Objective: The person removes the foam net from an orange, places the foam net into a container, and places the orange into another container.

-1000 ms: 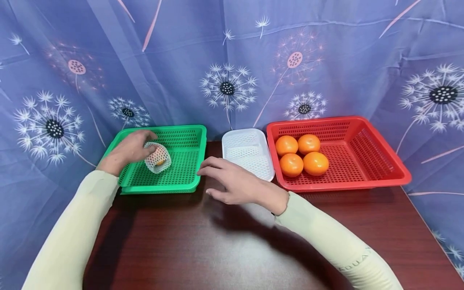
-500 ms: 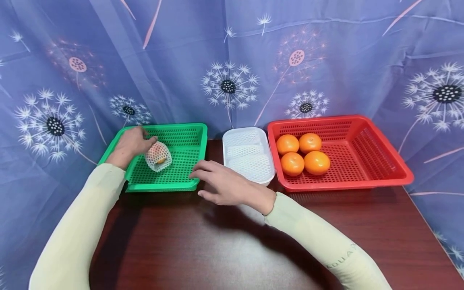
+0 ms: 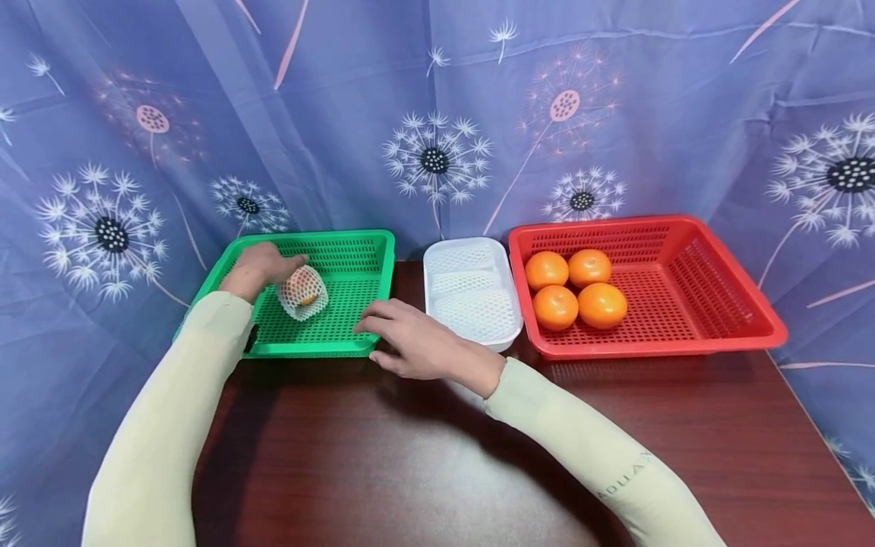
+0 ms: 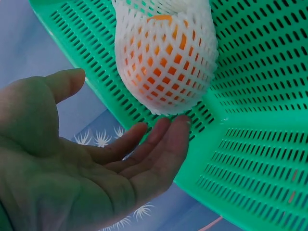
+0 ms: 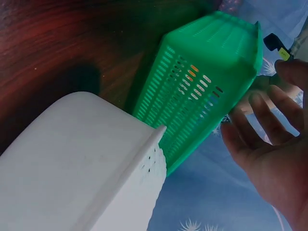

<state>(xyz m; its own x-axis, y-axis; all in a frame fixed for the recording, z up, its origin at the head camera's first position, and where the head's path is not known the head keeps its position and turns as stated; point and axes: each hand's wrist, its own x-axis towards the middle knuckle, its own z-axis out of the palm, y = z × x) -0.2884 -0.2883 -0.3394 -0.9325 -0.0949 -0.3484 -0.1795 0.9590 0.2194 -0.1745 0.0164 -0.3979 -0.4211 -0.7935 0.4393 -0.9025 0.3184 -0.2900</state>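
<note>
An orange in a white foam net (image 3: 303,293) sits inside the green basket (image 3: 311,350) at the left. Over the basket's left side, my left hand (image 3: 256,267) hovers at the fruit's back left. In the left wrist view its fingers (image 4: 161,149) are loosely bent, with the tips right by the end of the net and the thumb apart. My right hand (image 3: 417,342) hangs near the green basket's front right corner, fingers relaxed and holding nothing. The right wrist view shows its spread fingers (image 5: 267,115) beside the basket rim.
Between the baskets stands a white tray (image 3: 514,334) containing white foam nets (image 3: 472,304). A red basket (image 3: 683,351) at the right holds several bare oranges (image 3: 600,305) in its left half. A patterned blue curtain (image 3: 328,144) hangs behind the dark wooden table (image 3: 383,471).
My left hand has shifted right and slightly back around the netted orange, its thumb lifting off the fruit's side. My right hand has drifted a little left toward the green basket.
</note>
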